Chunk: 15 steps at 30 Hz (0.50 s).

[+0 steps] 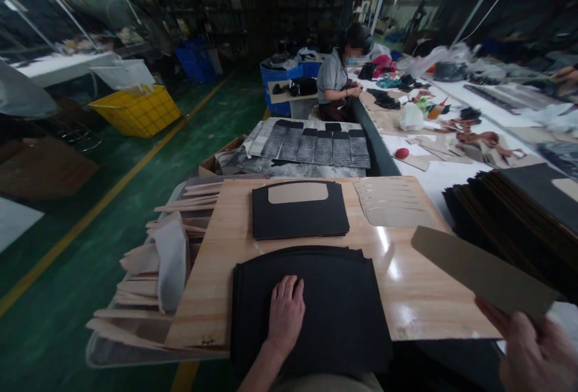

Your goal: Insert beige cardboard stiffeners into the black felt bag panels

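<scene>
My left hand (287,315) lies on a stack of black panels (343,308) with a curved top edge, fingers resting on the top sheet. At the lower right, my right hand (535,344) grips a grey-beige card piece (478,265) by its near end and holds it tilted above the board. Farther back on the wooden board (415,295) sits a second black stack (300,217). A beige rounded strip (298,192) lies along the top of that stack. To its right, several similar beige strips (392,202) are fanned out flat.
A tall pile of black panels (533,223) stands at the right. Left of the board, a grey bin (94,350) holds beige sheets. Beyond are grey-striped pieces (316,145), a seated co-worker (334,79), a cluttered white table (406,166) and a yellow basket (139,112).
</scene>
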{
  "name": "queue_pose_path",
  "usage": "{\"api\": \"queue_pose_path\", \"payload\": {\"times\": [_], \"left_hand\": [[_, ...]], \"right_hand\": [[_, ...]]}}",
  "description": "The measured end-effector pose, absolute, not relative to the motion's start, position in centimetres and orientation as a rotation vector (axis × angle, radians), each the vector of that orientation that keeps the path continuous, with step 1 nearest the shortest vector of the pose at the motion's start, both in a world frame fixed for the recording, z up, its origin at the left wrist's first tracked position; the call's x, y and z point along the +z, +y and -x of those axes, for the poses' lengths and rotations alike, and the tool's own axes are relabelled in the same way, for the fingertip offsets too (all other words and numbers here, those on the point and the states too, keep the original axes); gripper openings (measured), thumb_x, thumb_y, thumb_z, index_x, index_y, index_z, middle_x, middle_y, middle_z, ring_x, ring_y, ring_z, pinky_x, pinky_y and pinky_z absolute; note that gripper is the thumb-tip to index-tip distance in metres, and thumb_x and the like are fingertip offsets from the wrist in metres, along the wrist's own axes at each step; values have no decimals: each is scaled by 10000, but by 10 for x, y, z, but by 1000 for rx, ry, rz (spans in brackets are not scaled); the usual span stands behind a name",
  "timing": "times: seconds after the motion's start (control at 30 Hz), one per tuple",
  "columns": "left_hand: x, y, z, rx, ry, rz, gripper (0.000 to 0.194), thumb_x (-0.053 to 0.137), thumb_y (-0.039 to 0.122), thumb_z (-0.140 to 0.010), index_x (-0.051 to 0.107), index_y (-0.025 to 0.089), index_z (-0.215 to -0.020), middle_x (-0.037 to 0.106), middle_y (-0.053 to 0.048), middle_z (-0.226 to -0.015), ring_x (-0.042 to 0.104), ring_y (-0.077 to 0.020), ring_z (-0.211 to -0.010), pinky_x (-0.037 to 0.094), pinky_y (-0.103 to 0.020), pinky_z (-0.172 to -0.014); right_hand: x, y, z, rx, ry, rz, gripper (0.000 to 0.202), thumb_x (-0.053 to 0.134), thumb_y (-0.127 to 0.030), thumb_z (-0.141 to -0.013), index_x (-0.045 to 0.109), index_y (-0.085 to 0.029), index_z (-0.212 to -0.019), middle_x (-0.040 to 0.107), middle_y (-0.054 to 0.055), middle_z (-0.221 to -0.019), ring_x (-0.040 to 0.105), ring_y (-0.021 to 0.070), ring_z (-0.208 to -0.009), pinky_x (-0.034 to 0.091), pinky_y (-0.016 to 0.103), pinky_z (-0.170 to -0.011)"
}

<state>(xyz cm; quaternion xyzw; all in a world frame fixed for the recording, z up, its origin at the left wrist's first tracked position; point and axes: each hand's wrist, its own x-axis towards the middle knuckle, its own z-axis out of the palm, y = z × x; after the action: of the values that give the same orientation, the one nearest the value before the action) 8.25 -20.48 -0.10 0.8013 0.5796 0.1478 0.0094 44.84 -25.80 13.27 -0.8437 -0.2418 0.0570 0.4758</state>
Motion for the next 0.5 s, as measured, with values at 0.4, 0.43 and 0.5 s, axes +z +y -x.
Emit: {"api": "queue_pose_path", "payload": {"times": [0.4,0.43,0.5], "left_hand": [[14,-207,-59,852,1653,-1877,264,445,261,-930,671,217,-1059,681,-92,-1062,647,-220,-1042,553,-419,-932],[15,-207,-52,936,1658,-1685,286,428,329,-945,671,208,-1034,688,-95,-1021,666,-210,-981,570,-396,-886],[17,-206,-39,1034,1649,-1296,392,422,486,-932,665,186,-1000,700,-91,-908,691,-197,-825,596,-352,-739]], "right_hand": [[39,-245,-337,1182,-161,1441,545,865,-423,-547,583,-231,-973,697,-25,-763,705,170,-683,628,314,-696],[35,-245,-332,1210,-168,1431,554,868,-419,-551,590,-232,-992,700,-26,-772,705,166,-687,627,308,-702],[28,-245,-325,1256,-167,1419,566,880,-408,-541,600,-233,-1002,705,-26,-778,708,170,-691,626,310,-710]]}}
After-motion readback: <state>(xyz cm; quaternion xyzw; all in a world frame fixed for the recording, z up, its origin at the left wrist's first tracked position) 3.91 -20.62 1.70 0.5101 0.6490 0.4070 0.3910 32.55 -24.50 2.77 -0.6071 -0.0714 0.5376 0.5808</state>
